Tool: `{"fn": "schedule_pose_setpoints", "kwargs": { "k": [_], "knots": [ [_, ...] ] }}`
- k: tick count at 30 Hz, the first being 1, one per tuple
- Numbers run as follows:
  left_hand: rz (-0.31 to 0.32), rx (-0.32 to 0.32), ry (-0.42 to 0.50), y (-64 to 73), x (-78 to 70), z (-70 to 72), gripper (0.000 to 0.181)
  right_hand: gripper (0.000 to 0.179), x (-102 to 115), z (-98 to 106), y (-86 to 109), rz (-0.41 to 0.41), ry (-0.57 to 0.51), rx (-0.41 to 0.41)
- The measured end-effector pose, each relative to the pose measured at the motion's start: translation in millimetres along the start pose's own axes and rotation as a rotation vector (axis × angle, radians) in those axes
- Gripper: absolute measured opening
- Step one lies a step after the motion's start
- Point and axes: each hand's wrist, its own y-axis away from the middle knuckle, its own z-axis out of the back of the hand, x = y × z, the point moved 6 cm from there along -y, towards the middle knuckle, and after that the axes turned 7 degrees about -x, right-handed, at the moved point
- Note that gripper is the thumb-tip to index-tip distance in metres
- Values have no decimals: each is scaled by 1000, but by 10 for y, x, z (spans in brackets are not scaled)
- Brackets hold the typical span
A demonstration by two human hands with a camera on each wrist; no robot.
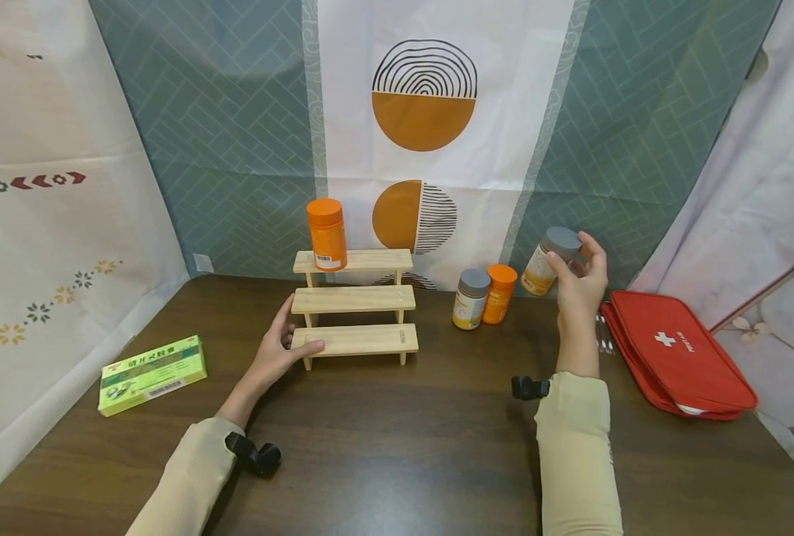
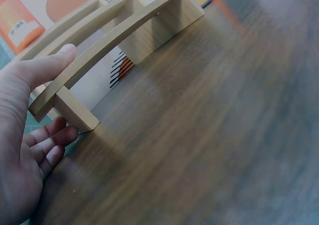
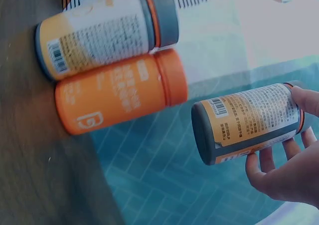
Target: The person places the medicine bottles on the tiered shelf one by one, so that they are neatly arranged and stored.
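Observation:
My right hand (image 1: 581, 279) grips a grey-capped supplement bottle (image 1: 540, 269) by its cap end, thumb on one side and fingers on the other. The bottle is tilted and raised off the table; its yellow-and-white label with a barcode (image 3: 218, 107) shows in the right wrist view. My left hand (image 1: 279, 350) holds the left end of a three-step wooden display stand (image 1: 360, 340). Its thumb lies over the lowest step, and the other fingers curl beside the leg (image 2: 75, 110). An orange bottle (image 1: 328, 237) stands upright on the top step, towards the left.
Another grey-capped bottle (image 1: 470, 300) and a smaller-looking orange bottle (image 1: 499, 295) stand side by side right of the stand. A green medicine box (image 1: 152, 374) lies at the left. At the right lies a red first-aid pouch (image 1: 678, 353), with metal utensils (image 1: 603, 335) beside it.

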Motion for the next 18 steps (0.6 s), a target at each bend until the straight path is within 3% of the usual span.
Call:
{"fn": "schedule_pose_setpoints", "kwargs": {
  "k": [12, 18],
  "knots": [
    [3, 2, 4, -7, -3, -10, 99, 53, 182, -134, 134, 61, -1, 12],
    [10, 4, 9, -16, -3, -12, 99, 52, 217, -236, 214, 61, 1, 67]
  ]
}}
